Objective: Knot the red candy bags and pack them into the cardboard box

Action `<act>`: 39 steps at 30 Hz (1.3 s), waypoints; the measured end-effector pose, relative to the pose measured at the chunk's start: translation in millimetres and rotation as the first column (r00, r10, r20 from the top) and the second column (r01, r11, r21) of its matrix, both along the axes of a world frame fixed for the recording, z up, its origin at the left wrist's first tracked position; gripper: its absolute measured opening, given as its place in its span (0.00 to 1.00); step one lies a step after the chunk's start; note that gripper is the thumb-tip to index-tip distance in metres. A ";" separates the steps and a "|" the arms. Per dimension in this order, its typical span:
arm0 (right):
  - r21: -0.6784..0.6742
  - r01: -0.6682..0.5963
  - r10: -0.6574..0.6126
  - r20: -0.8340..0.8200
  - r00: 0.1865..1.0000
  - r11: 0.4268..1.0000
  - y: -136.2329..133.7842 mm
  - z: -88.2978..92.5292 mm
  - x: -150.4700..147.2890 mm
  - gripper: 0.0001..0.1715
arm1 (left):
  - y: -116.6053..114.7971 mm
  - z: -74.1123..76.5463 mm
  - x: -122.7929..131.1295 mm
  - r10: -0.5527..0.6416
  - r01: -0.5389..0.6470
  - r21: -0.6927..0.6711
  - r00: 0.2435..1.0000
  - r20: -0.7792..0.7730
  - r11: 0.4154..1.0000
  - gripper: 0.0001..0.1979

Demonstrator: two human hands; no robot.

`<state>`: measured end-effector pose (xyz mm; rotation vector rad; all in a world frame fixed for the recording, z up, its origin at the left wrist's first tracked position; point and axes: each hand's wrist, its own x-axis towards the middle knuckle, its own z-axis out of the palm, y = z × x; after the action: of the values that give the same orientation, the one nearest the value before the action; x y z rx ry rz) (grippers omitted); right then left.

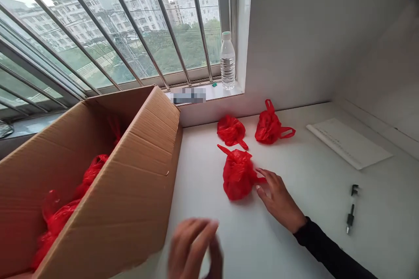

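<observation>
A knotted red plastic bag (238,176) lies on the white table, one handle pointing up to the left and the other to the right. My right hand (278,198) is at its right side, thumb and fingers apart around the right handle without closing on it. Lower in the view, my left hand (194,248) is raised over the table, blurred, its fingers curved with a gap to the thumb and nothing visible in it. Behind lie two more bundled red bags, one on the left (231,130) and one on the right (269,127).
On the left stands an open cardboard box (144,170) with several red bags (62,218) inside. A pen (351,211) and a white paper pad (350,141) lie on the right of the table (310,170). A water bottle (228,63) stands on the sill by the barred window.
</observation>
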<state>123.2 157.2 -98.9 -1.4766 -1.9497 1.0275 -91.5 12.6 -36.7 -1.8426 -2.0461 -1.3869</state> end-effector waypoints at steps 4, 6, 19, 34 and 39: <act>-0.083 -0.089 0.085 -0.049 0.995 0.993 -12.6 -3.2 -1.9 0.25 | 62.1 -34.6 36.0 -0.081 0.098 -0.164 0.991 0.110 0.982 0.15; -0.131 -0.178 0.166 -0.097 0.981 0.975 -23.0 6.7 -0.7 0.21 | 83.9 -45.3 44.8 -0.091 0.119 -0.216 0.987 0.133 0.969 0.21; 0.124 -0.228 0.195 0.233 0.953 0.966 -8.3 33.9 10.2 0.11 | 66.5 -48.0 34.6 -0.281 0.379 -0.253 0.894 0.350 0.890 0.09; 0.120 -0.256 0.239 0.144 0.960 0.959 -16.6 49.5 13.6 0.11 | 44.1 -30.9 31.4 -0.204 0.301 -0.251 0.915 0.349 0.920 0.22; -0.011 -0.071 0.071 0.049 0.996 0.997 -15.0 55.0 29.2 0.14 | 46.6 -34.2 18.5 -0.109 0.216 -0.230 0.909 0.402 0.949 0.05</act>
<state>152.4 142.2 -43.9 -1.4606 -2.0478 1.0408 -73.0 59.2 -70.9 -2.0204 -2.4215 -1.7086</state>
